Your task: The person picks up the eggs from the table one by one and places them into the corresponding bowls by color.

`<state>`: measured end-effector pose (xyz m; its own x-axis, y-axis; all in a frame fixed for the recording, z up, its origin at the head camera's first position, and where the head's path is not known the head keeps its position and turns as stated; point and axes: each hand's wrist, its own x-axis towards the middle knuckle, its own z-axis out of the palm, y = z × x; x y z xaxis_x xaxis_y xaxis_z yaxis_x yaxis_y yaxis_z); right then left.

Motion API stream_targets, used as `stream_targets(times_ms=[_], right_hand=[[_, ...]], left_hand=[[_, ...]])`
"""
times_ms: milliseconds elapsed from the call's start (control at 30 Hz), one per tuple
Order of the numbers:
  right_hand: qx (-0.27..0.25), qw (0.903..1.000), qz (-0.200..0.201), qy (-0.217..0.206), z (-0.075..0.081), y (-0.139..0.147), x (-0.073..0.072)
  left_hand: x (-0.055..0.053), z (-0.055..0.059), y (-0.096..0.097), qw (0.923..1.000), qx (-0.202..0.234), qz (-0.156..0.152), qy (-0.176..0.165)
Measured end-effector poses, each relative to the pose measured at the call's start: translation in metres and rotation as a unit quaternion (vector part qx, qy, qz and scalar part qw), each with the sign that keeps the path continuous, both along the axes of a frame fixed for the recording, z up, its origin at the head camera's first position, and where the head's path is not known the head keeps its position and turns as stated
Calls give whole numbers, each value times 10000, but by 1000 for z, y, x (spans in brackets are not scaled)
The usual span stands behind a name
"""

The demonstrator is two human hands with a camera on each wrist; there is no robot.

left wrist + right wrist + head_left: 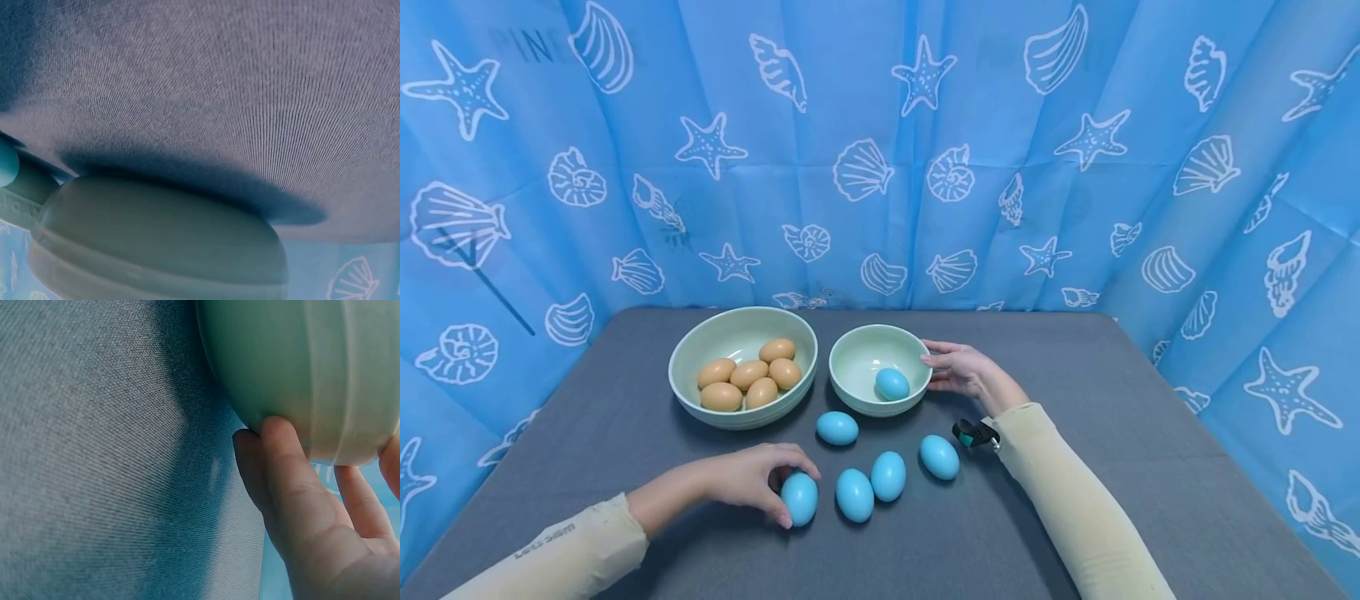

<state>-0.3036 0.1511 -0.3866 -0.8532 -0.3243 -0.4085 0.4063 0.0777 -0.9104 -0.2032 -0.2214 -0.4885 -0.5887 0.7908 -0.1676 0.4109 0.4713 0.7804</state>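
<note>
- Nearest my head camera are two cream sleeves [1075, 492], running up from the bottom edge behind the fingers
- Left hand [745, 477]: I see its fingers and thumb pinching a blue egg [800, 500]; whether that egg bears on the desk [1150, 400] I cannot tell
- Just right of the left fingers, a close pair of blue eggs [854, 496] lies on the desk
- Beyond the left fingers and a little to the right, another blue egg [837, 428] lies in front of the smaller bowl [850, 367]
- Right hand [966, 371]: its fingers are spread around the right side of the smaller bowl, holding it; my right wrist view shows some fingertips low on the wall, others up by the rim
- Left of the right fingers, inside that bowl, sits one blue egg [892, 384]
- Nearer me than the right fingers lies a lone blue egg [939, 457], beside the wrist's black strap [973, 433]
- Beyond the left fingers, the larger bowl [737, 422] holds six brown eggs [749, 375]
- Past all the fingers hangs a blue shell-patterned curtain [910, 233]
</note>
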Motion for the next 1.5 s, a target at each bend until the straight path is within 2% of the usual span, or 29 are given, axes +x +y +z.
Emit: stream_targets(times_ms=[67, 100, 267, 300, 400, 600, 800, 967, 1500], right_hand=[[-7, 10000, 18, -2, 1, 0, 0], [-11, 10000, 15, -5, 1, 0, 1], [-17, 10000, 1, -21, 1, -1, 0], [-22, 10000, 1, -20, 1, -1, 0], [-9, 10000, -40, -47, 0, -1, -1], [11, 10000, -24, -5, -1, -1, -1], [11, 10000, -15, 19, -1, -1, 0], [-5, 10000, 8, -4, 0, -1, 0], [-44, 10000, -10, 8, 0, -1, 1]], left_hand=[[1, 8, 2, 9999, 114, 0, 114], [5, 17, 6, 9997, 182, 31, 133], [30, 76, 25, 9978, 510, 197, 375], [35, 86, 29, 9977, 518, 326, 303], [41, 100, 35, 9970, 443, 532, 350], [42, 109, 44, 9930, 509, 1039, 249], [38, 117, 53, 9845, 752, 1544, 346], [35, 122, 59, 9780, 757, 1912, 345], [26, 127, 80, 9541, 913, 2808, 501]])
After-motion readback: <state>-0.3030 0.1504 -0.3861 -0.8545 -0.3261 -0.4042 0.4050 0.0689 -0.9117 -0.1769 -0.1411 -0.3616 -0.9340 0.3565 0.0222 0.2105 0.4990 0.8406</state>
